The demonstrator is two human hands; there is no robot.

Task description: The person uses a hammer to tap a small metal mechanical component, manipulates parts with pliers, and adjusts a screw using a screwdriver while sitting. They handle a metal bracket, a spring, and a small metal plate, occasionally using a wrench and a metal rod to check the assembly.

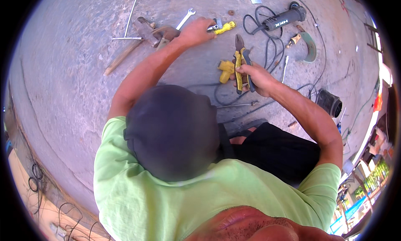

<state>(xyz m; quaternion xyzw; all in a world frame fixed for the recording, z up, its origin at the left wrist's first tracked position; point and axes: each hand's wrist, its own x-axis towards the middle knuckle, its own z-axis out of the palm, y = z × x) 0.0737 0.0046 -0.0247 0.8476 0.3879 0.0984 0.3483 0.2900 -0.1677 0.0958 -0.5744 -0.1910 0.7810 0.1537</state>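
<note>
My right hand (257, 79) grips a pair of pliers (238, 59) with yellow and dark handles, jaws pointing away from me. Just left of the handles is a yellow T-shaped piece (226, 69); whether my fingers touch it is unclear. Farther out, my left hand (198, 32) is closed low over the floor, fingertips at a small metal piece (217, 24). A yellow-handled tool (225, 28) lies against that piece. What the left fingers hold is partly hidden. Beside that hand are an open-end wrench (186, 19) and a wooden-handled hammer (144, 34).
An angle grinder (284, 19) with a coiled cord lies at the far right. Near it are a paintbrush (293, 41), a roll of tape-like band (310, 48) and a black cup-shaped part (329, 102). A thin metal T-bar (130, 19) lies far left. Cables cross the concrete floor (62, 86).
</note>
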